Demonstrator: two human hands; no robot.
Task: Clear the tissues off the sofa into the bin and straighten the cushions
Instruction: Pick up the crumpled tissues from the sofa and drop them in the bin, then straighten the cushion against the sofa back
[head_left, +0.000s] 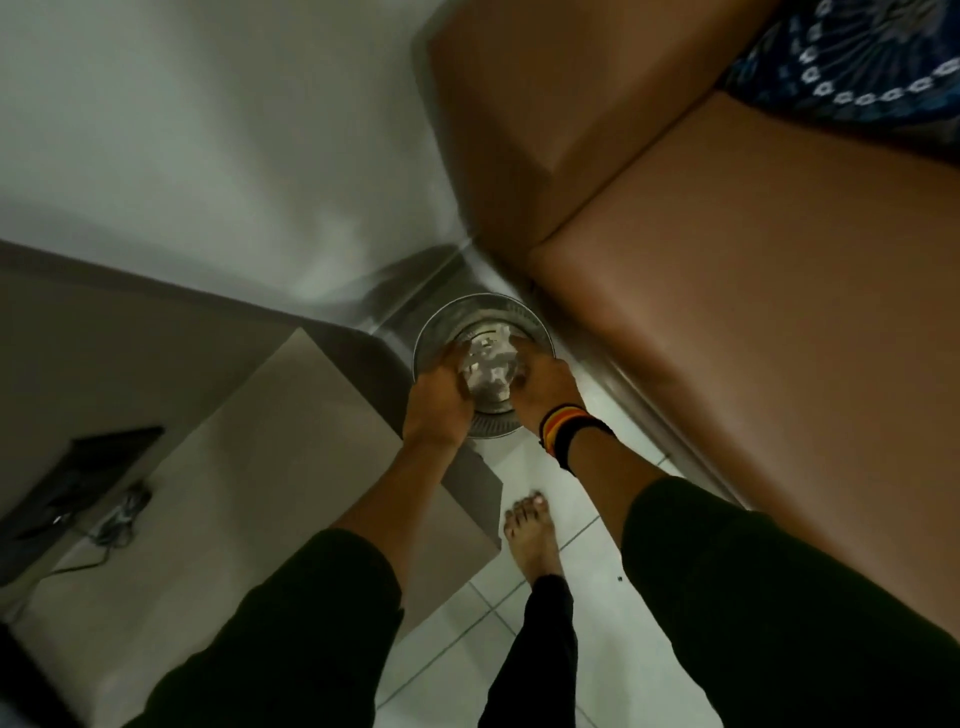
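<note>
A round metal mesh bin (530, 325) stands on the floor in the corner beside the brown sofa (727, 291). White crumpled tissues (488, 371) show in its mouth, between my two hands. My left hand (439, 397) and my right hand (543, 382) reach down over the bin's rim, one on each side of the tissues, fingers curled around them. A striped wristband sits on my right wrist. A blue patterned cushion (862, 57) lies at the sofa's far right.
A beige cabinet (249, 499) stands left of the bin, with a dark flat device (78, 483) and cables on top. White walls meet behind the bin. My bare foot (532, 535) is on the white tiled floor in the narrow gap between cabinet and sofa.
</note>
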